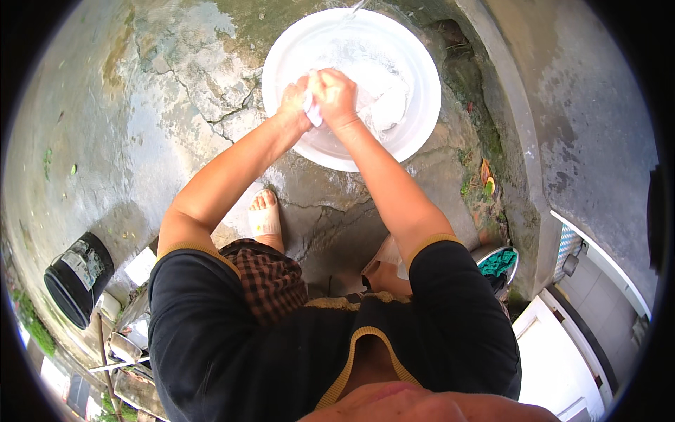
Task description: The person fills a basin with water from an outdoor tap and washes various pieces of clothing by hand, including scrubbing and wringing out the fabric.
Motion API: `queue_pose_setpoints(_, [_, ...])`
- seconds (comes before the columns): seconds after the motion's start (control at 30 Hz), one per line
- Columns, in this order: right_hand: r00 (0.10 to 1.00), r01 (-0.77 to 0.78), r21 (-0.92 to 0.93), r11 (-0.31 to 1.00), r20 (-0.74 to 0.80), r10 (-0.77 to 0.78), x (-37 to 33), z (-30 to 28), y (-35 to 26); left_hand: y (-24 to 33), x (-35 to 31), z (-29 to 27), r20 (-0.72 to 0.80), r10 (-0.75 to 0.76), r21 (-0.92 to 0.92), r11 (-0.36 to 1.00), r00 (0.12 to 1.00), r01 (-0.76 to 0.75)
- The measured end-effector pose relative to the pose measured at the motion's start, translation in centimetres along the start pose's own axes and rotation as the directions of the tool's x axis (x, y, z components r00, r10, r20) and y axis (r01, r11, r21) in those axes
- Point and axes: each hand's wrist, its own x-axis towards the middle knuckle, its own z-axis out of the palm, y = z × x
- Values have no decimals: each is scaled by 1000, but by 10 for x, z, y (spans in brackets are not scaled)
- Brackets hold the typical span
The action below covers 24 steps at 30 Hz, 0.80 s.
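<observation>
A wide white basin (422, 119) stands on the wet ground in front of me. Over its near left part, both hands are closed together on a small white cloth (311, 110), and some of it pokes out below the fingers. My left hand (293, 103) grips one side of it, and my right hand (333, 96) is wrapped round the other, with the knuckles up. Beside my right hand a bunched white cloth (389, 107) lies in the basin's water. A thin stream of water (357, 7) falls in at the far rim. Glare washes out much of the basin's inside.
Cracked, wet concrete (204, 84) surrounds the basin. A raised curb (517, 105) and a mossy gutter run along the right. To the left lies a black bucket (79, 278). A container of green cloth (499, 261) stands by my right side, near a white door (559, 355).
</observation>
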Motion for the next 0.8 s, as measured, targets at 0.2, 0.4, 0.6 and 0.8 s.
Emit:
queue_pose_setpoints(0.2, [951, -302, 237, 923, 2, 310, -1, 3, 4, 4, 1, 6, -202, -145, -309, 948, 969, 77])
queue_pose_setpoints(0.4, [969, 245, 129, 961, -7, -246, -2, 7, -38, 23, 18, -28, 20, -127, -400, 908, 992, 125])
queue_pose_setpoints(0.6, [967, 148, -270, 951, 242, -82, 3, -47, 71, -10, 44, -49, -142, 185, 638, 768, 972, -53])
queue_pose_setpoints(0.8, [881, 182, -462, 868, 469, 65, -47, -34, 120, -37, 32, -47, 330, -164, 799, -476, 930, -367])
